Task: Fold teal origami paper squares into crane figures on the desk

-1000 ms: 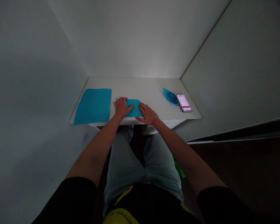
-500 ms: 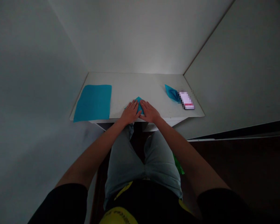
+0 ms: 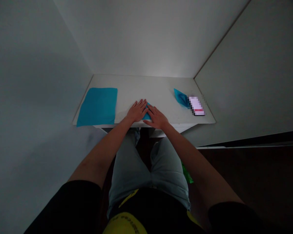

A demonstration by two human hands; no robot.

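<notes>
A small folded piece of blue paper (image 3: 146, 116) lies near the front edge of the white table (image 3: 146, 87). My left hand (image 3: 137, 111) rests flat over its left side, fingers stretched out and pointing away from me. On its right side lies my right hand (image 3: 157, 117), fingers extended, with the thumb reaching left along the near edge. Both hands cover most of the paper, so its full shape is hidden. Neither hand grips anything.
A flat blue sheet (image 3: 97, 107) lies at the table's left, slightly over the front edge. Toward the right are a folded blue paper piece (image 3: 181, 97) and a phone with a blurred screen (image 3: 196, 106). Walls enclose the table's back and sides. Something green (image 3: 187, 173) shows below, beside my leg.
My left hand has slid slightly forward and to the right across the folded paper, covering its far tip. My right hand stays almost in place, its thumb now lower and apart from the left hand.
</notes>
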